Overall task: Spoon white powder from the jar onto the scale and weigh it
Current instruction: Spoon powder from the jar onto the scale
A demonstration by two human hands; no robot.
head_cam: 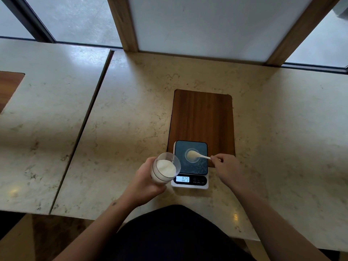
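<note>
A small white scale with a dark glass platform sits at the table's near edge, its lit display reading 029. A small clear round dish rests on the platform's middle. My right hand pinches the handle of a white spoon whose bowl, heaped with white powder, hovers over the dish. My left hand holds a clear jar of white powder, tilted toward the scale, just left of it.
A dark wooden inlay lies in the marble table under the scale's far half. A seam splits this table from another at left. A white panel with wooden frame stands behind.
</note>
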